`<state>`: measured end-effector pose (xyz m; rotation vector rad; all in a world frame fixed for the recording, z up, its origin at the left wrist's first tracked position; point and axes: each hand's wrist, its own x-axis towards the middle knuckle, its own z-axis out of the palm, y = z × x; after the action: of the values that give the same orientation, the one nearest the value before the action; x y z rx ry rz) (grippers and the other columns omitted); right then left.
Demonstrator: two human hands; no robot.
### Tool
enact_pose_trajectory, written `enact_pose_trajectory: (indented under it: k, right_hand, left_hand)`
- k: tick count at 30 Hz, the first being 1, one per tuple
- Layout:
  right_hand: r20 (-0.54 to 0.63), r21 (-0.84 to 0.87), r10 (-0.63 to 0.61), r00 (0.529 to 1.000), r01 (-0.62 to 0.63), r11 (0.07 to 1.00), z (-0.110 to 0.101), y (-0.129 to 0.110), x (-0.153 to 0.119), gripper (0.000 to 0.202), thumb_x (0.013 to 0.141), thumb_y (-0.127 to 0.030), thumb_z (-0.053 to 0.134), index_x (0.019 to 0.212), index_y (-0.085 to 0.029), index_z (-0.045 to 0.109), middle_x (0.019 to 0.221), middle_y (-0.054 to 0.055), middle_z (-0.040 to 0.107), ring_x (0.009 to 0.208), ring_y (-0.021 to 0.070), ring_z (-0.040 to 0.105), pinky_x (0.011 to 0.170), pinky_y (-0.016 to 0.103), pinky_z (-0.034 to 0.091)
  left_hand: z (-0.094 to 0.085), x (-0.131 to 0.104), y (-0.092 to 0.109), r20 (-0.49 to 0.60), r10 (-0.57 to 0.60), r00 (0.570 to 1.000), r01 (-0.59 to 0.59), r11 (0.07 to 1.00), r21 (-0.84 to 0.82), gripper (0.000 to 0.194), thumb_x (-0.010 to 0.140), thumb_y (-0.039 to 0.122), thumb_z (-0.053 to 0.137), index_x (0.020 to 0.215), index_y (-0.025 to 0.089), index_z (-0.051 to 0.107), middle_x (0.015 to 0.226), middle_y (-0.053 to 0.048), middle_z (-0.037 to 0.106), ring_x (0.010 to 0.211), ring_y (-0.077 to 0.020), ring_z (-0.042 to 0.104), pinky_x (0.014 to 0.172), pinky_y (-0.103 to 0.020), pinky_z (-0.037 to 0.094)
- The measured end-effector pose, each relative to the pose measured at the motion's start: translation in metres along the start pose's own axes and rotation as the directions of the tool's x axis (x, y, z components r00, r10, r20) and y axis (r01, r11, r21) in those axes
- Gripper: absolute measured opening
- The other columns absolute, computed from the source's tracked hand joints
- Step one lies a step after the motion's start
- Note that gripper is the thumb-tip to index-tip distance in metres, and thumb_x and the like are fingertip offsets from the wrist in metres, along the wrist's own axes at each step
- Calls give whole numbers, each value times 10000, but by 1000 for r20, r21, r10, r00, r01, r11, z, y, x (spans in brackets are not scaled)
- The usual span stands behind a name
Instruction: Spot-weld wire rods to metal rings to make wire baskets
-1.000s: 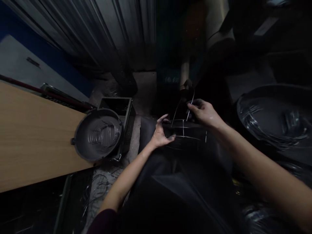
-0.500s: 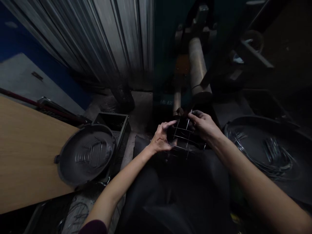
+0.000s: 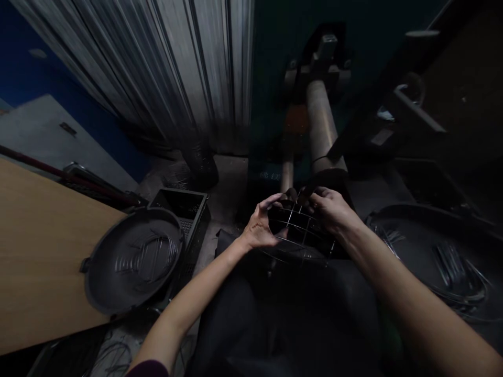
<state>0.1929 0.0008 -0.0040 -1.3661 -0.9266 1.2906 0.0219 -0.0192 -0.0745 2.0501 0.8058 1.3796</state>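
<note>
My left hand (image 3: 262, 224) grips the left side of a small wire grid (image 3: 290, 219), thumb below and fingers above. The grid has curved wires crossed by straight ones. My right hand (image 3: 329, 208) is closed, its fingertips pinching a thin wire at the grid's far edge; the exact grip is dark. Both hands are at the front end of a machine, just below its thick metal cylinder (image 3: 322, 118) and close to a thinner rod (image 3: 287, 175). The grid's near part hangs over dark cloth on my lap.
On my left, a round dark pan (image 3: 129, 296) holds bent wires, beside a dark plastic crate (image 3: 202, 209) and a wooden board (image 3: 47, 251). To the right, another round pan (image 3: 412, 235) holds wire rings and short wires. Corrugated metal sheeting (image 3: 157, 63) stands behind.
My right fingertips have moved slightly down and in against the grid's far edge, and the grid has shifted a little. The whole view has tilted up slightly.
</note>
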Motion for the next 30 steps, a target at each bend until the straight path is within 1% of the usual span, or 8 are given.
enact_pose_trajectory:
  k: [4,9,13,17,20,23,27,30]
  right_hand:
    - [-21,-31,2,1000,-3,1000,0,-1,5,461,461,-424,819,707,-174,521,447,-62,427,399,65,363,358,206,228]
    - [-57,-81,-54,997,50,995,-2,2,10,412,496,-444,781,642,-177,503,469,-45,447,410,67,378,372,212,247]
    - [-83,-67,-46,995,41,997,-2,2,11,376,468,-402,779,610,-167,523,476,-40,463,416,66,384,386,209,272]
    - [-69,-26,-95,993,93,995,0,-1,11,370,455,-382,793,549,-171,503,466,-42,452,425,68,399,404,209,305]
    - [-55,-16,-97,994,96,995,3,-2,13,383,456,-387,800,513,-176,485,452,-40,446,435,77,417,413,212,322]
    - [-52,-26,-68,996,67,997,4,-1,16,373,481,-383,795,503,-174,487,460,-30,464,439,81,419,412,217,329]
    - [-49,-25,-92,995,91,996,4,2,17,354,542,-366,777,515,-176,479,470,-31,459,441,78,413,420,221,343]
    - [-42,-31,-106,993,105,994,2,3,20,338,571,-375,762,556,-181,485,496,-28,474,454,86,435,427,224,353]
  left_hand:
    - [0,6,-3,9,-29,1000,29,999,-42,873,629,217,689,1350,218,196,1090,-72,517,994,-201,573,942,-400,455]
    - [0,13,-8,7,15,1000,-15,998,-64,885,615,206,698,1343,221,196,1140,-76,496,1002,-203,570,970,-423,436]
    - [0,17,-7,2,39,999,-39,997,-64,894,620,204,699,1358,215,194,1134,-80,494,991,-201,576,945,-412,456]
    - [-3,20,-6,-8,83,997,-83,995,-55,905,626,219,707,1358,216,175,1076,-62,507,993,-210,576,961,-436,441]
    - [-5,23,-7,3,73,997,-73,996,-58,919,618,211,707,1355,224,158,1031,-45,516,982,-209,579,967,-447,432]
    - [-8,25,-9,27,50,998,-48,996,-77,926,609,204,708,1352,229,156,1044,-47,511,985,-205,578,976,-446,428]
    - [-10,27,-9,25,58,998,-56,995,-88,926,602,215,712,1347,223,161,1062,-52,497,980,-202,580,997,-460,411]
    - [-10,27,-10,29,52,998,-50,996,-73,917,618,226,712,1344,227,152,1058,-53,501,948,-196,591,953,-446,451]
